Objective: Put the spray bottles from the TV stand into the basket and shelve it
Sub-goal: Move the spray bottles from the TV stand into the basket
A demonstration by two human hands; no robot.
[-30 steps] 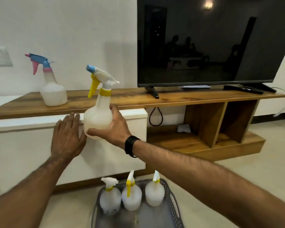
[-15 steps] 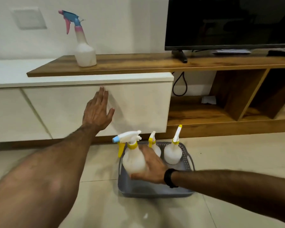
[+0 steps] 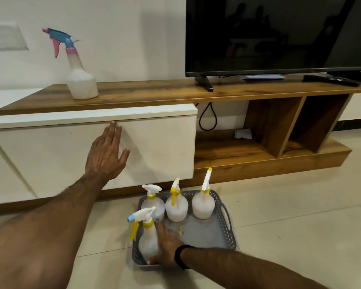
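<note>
4 spray bottles stand in the grey basket point(image 3: 230, 226) on the floor; the right hand point(image 3: 167, 245) is wrapped around the blue-nozzled one point(image 3: 147, 236) at its front-left corner. Beyond the basket, the left hand point(image 3: 105, 155) presses flat, fingers spread, on the white drawer front point(image 3: 50, 155); 1 pink-and-blue bottle point(image 3: 79, 74) remains up on the TV stand point(image 3: 154, 91).

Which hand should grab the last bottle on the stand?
Left, probably. The left hand is open, flat on the cabinet front below the pink-and-blue bottle. The right hand is down in the basket, gripping the blue-nozzle bottle.
</note>
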